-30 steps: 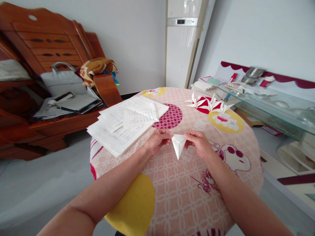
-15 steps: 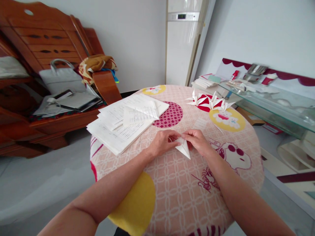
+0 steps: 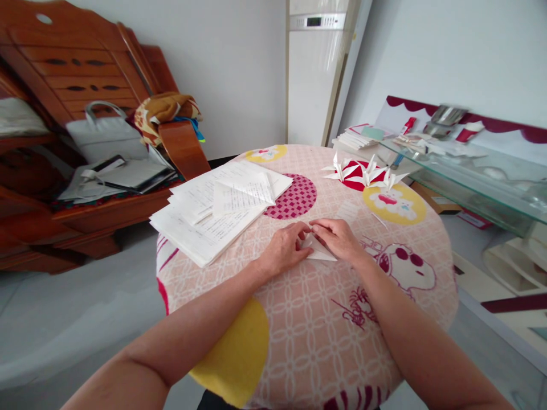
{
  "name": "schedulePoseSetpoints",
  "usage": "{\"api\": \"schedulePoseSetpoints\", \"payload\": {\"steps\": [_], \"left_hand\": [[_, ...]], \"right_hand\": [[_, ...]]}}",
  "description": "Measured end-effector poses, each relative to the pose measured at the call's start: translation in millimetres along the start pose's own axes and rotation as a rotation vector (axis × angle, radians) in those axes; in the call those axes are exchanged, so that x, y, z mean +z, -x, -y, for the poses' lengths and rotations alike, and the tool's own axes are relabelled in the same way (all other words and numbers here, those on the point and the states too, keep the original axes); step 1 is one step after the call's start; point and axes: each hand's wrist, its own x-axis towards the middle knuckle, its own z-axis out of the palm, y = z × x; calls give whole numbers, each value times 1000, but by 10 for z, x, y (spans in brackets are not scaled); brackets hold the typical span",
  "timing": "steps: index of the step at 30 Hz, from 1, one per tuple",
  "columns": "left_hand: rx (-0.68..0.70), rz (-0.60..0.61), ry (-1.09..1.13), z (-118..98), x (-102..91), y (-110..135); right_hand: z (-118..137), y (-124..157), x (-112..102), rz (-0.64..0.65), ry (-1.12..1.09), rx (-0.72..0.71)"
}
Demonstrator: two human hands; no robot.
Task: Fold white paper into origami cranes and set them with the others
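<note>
A small folded piece of white paper [image 3: 319,250] lies low over the round table, its pointed end toward the lower right. My left hand [image 3: 287,245] pinches its left side, thumb and fingers curled round the edge. On the far and right side my right hand [image 3: 335,236] is closed on the same paper, fingertips meeting those of the left. The hands hide the paper's upper part. Several white paper cranes [image 3: 367,172] stand at the table's back right. To the left of my hands lies a stack of written sheets [image 3: 213,228], with a creased sheet [image 3: 243,195] on top.
The patterned tablecloth [image 3: 307,330] covers the round table. A thin white strip [image 3: 379,221] lies right of my hands. A glass shelf [image 3: 478,176] with a metal bowl and papers stands at the right. A wooden bench [image 3: 106,210] with a grey bag [image 3: 105,134] is at the left.
The folded paper has turned, so its point has swung from facing me toward the right. Both hands still hold it, with the right hand shifted slightly left and up over it.
</note>
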Motion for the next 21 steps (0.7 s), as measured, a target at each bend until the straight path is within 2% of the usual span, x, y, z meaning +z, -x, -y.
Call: {"api": "schedulePoseSetpoints", "payload": {"steps": [5, 9, 21], "left_hand": [[90, 5, -15, 55, 3, 8], [148, 4, -57, 70, 12, 8], [36, -56, -25, 96, -10, 28]], "right_hand": [[-25, 78, -80, 90, 11, -24], [-49, 101, -74, 104, 32, -11], [-40, 122, -62, 130, 143, -81]]}}
